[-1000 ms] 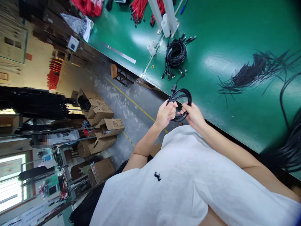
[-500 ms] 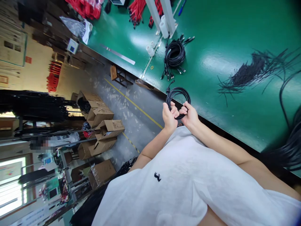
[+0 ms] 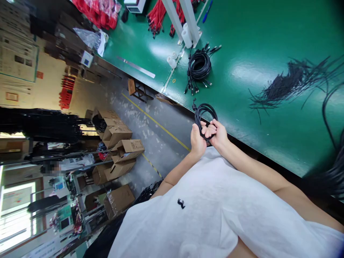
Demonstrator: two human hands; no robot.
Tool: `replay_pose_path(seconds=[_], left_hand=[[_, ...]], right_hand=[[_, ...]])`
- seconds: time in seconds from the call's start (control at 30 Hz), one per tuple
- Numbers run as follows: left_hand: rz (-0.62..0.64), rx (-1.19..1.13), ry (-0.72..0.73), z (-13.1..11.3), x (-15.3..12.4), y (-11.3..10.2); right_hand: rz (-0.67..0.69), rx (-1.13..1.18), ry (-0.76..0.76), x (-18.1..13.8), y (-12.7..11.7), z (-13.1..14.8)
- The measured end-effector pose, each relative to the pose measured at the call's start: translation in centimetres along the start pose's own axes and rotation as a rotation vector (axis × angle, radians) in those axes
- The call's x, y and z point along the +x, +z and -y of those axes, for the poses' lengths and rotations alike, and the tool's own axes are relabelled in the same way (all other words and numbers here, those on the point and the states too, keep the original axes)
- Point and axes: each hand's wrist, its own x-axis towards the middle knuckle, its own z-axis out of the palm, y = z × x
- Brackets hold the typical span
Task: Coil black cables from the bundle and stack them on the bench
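Note:
A coil of black cable is held in front of my white shirt, close to the table's near edge. My left hand wraps its fingers round the coil's lower left side. On the lower right side my right hand is closed round the same coil, its fingertips near those of the left. One cable end with a small black connector sticks up at the coil's upper left. Beyond it, a stack of finished black cable coils lies on the green table, with several plugs poking out.
A loose heap of short black ties lies to the right on the table. Thick black cables hang at the right edge. White rollers, a steel ruler and red cables lie further off. Cardboard boxes stand on the floor.
Both hands and the coil have shifted slightly down and to the right in view. The fingers have moved closer together on the coil's near side.

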Motion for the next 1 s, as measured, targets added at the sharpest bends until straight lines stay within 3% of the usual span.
replay_pose_path(seconds=[0.1,0.23,0.37,0.43,0.47,0.53,0.6,0.67,0.83,0.9,0.97,1.0], left_hand=[[0.037,0.036,-0.06,-0.7,0.6,-0.1],[0.234,0.156,-0.292,-2.8,0.9,-1.3],[0.375,0.258,-0.375,-3.5,0.8,-1.9],[0.429,0.341,-0.374,-3.4,0.8,-1.7],[0.464,0.393,-0.373,-3.2,0.8,-1.6],[0.549,0.508,-0.379,-3.1,0.8,-1.4],[0.64,0.636,-0.39,-3.1,0.7,-1.6],[0.729,0.782,-0.373,-3.2,0.5,-1.9],[0.867,1.302,-0.206,-2.6,-0.1,-2.2],[0.837,1.406,-0.185,-1.9,-0.6,-2.0],[0.744,1.362,-0.207,-1.3,-1.3,-2.1],[0.679,1.291,-0.237,-1.1,-1.7,-2.3]], right_hand=[[0.004,-0.371,-0.113,0.6,-0.7,0.8],[0.049,-0.733,-0.327,0.6,-3.3,4.6],[0.159,-1.637,-0.618,-2.7,-4.8,9.2],[0.146,-1.924,-0.79,-4.9,-4.2,10.6],[0.181,-1.969,-0.885,-5.6,-3.7,10.9],[0.407,-1.979,-1.03,-6.2,-3.1,10.6],[0.705,-1.993,-1.016,-5.6,-3.3,9.7],[0.829,-2.029,-0.928,-4.5,-4.6,8.5],[0.752,-1.99,-0.811,-4.3,-8.2,7.0],[0.786,-1.903,-0.732,-4.6,-8.8,7.7],[0.837,-1.787,-0.639,-3.8,-9.7,9.9],[0.75,-1.761,-0.599,-3.0,-10.5,11.7]])
